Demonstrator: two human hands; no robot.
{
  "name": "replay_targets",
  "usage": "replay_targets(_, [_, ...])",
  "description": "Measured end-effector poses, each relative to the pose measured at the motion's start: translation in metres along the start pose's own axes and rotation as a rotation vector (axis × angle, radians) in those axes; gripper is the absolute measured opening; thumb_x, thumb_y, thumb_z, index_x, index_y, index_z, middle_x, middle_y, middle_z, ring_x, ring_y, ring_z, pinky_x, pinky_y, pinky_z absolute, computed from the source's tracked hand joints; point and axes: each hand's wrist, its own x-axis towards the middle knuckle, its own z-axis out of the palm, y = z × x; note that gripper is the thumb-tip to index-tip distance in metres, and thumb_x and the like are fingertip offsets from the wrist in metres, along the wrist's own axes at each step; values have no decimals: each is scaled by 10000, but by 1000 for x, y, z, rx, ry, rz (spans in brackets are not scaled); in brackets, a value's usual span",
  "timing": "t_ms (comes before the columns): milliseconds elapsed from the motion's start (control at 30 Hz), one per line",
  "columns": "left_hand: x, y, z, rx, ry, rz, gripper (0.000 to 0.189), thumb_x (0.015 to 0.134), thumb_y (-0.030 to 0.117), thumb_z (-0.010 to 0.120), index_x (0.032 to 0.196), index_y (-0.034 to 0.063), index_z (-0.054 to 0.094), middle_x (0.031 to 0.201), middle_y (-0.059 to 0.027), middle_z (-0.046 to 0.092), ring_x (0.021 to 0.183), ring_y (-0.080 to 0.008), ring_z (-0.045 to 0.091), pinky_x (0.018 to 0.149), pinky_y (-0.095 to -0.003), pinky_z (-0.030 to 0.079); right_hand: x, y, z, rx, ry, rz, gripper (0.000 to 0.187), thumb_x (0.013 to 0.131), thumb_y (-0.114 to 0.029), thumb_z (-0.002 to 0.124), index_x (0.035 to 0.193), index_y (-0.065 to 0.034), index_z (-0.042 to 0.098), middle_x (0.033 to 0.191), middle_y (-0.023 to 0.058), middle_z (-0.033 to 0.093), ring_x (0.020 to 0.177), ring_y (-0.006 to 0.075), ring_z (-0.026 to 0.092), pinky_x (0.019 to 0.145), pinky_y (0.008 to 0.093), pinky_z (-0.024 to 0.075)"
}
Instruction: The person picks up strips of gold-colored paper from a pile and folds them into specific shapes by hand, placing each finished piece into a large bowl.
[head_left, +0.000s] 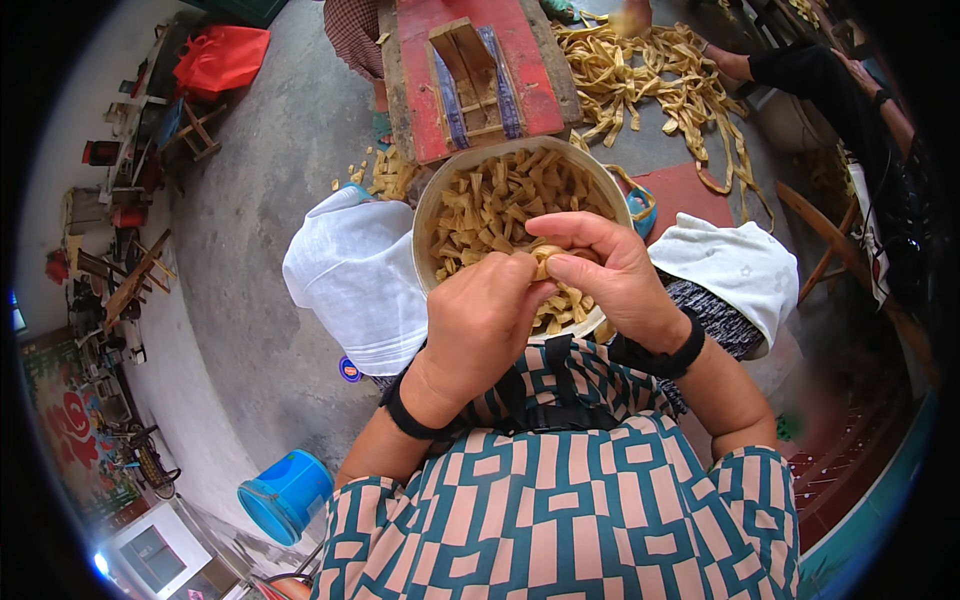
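Observation:
My left hand and my right hand meet over a round pale tub held between my knees. Pinched between the fingers of both is a small yellowish, folded strip piece; its lower part is hidden by the fingers. Many short, fan-ended yellowish pieces fill much of the tub. Beyond its rim stands a red-topped wooden bench, with an upright wooden block and a frame with blue-wrapped rails fixed on it. White cloths cover my knees.
Long yellowish strips lie heaped on the floor right of the bench. Short pieces lie at its left. People's legs show on both sides of the bench. A blue bucket is at the lower left, a red bag at the upper left.

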Motion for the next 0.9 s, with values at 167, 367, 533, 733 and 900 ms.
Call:
replay_targets(167, [-3,-10,1,152,-163,-1,226,1026,207,845,1070,45,693,870,-143,739,732,-366,734,663,-434,589,-1,11,2,-226,29,-81,360,1125,-31,699,1481,18,689,1188,62,804,1050,87,754,952,261,627])
replay_targets(367, [-11,-17,-25,-844,-267,-635,251,1124,234,757,960,63,672,715,-61,682,612,-215,710,641,-342,591,-11,-26,-15,-329,-207,79,330,1135,-73,722,1452,13,703,983,-3,787,912,48,716,814,233,586])
replay_targets(533, [-14,-24,-37,-1052,-141,-739,269,1176,254,670,964,93,630,684,-20,634,580,-167,689,765,-351,643,-7,-20,-20,-565,-179,-140,305,1141,-127,735,1411,15,741,939,27,788,796,87,712,720,268,555])
replay_targets(733, [-16,-38,-35,-1045,-184,-782,255,1176,235,679,979,75,651,724,-36,680,632,-175,726,777,-330,636,0,-12,-19,-945,-164,-376,147,1073,-130,801,1118,10,798,829,127,757,717,301,752,680,370,587])
replay_targets(900, [-22,-27,-37,-1131,-90,-727,235,1174,212,670,992,63,668,760,-59,715,667,-184,748,770,-333,635,-8,-26,-14,-1201,-124,-715,159,986,-148,843,938,-70,713,728,81,686,682,298,734,614,427,575])
